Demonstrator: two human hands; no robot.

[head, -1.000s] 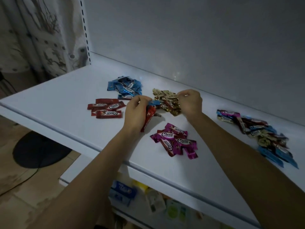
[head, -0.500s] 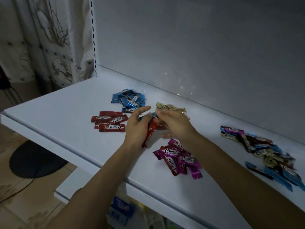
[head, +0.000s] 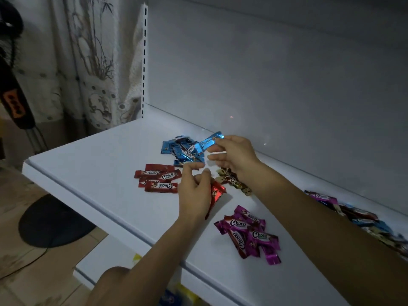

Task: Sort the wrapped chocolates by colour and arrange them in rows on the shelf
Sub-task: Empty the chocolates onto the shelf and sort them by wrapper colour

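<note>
Two hands have parted: right hand [head: 234, 155] pinches a blue chocolate [head: 208, 143] above the blue pile [head: 181, 151], left hand [head: 194, 195] grips a red chocolate [head: 217, 192].

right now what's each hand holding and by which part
Right hand pinches a blue chocolate by its right end. Left hand holds a red chocolate; the grip is hidden behind the hand.

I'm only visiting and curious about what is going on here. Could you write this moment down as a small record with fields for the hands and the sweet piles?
Setting: white shelf
Right hand: pinches a blue chocolate over the blue pile
Left hand: holds a red chocolate
Red group: lies flat, left of the left hand
Gold pile: partly hidden under the right wrist
Purple pile: nearer the front edge, between the forearms
Mixed pile: far right, unsorted
</note>
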